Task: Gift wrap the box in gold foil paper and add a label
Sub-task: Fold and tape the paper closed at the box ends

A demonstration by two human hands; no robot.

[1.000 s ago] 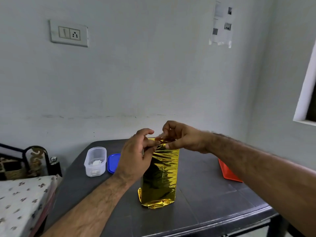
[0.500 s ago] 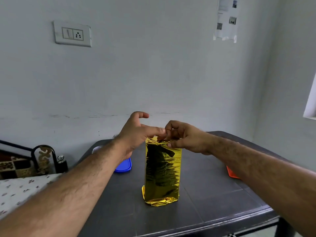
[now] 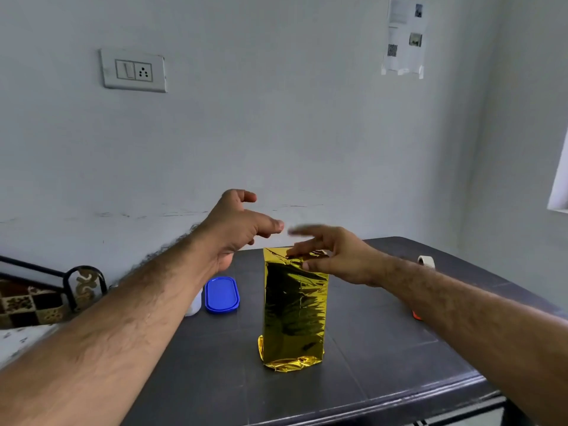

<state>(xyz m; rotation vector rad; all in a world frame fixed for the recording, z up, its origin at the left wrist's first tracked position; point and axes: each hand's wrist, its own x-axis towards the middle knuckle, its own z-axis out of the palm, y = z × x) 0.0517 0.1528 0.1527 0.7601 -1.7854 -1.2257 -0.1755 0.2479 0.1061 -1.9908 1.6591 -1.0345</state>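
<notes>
Both hands have left the pinch they held on the foil a second ago. Left hand [image 3: 236,229]: now lifted clear of the wrapped box, up and to its left, fingers loosely spread, thumb pointing toward the other hand, holding nothing. Right hand [image 3: 333,256]: fingers straightened and blurred with motion, thumb and lower fingertips resting at the top edge of the box, no longer curled round the foil.

Gold-wrapped box [image 3: 294,305]: tall, upright, standing near the middle of the table, fully covered in crinkled gold foil; bottom end folded under with creased foil showing at the base, top end folded over beneath the right hand (whether it is taped cannot be told).

Table [image 3: 384,373]: dark, with panel seams, near edge at the bottom of the view.

Blue lid [image 3: 222,294]: flat on the table, left of the box, apart from it. Clear container [image 3: 194,305]: just left of the lid, mostly hidden by the left forearm.

Tape roll [image 3: 426,261]: white, on the far right part of the table, behind the right forearm. Orange item [image 3: 416,315]: only a sliver shows under the right forearm.

Wall: switch plate [image 3: 132,71] upper left; printed sheet [image 3: 404,36] upper right.
</notes>
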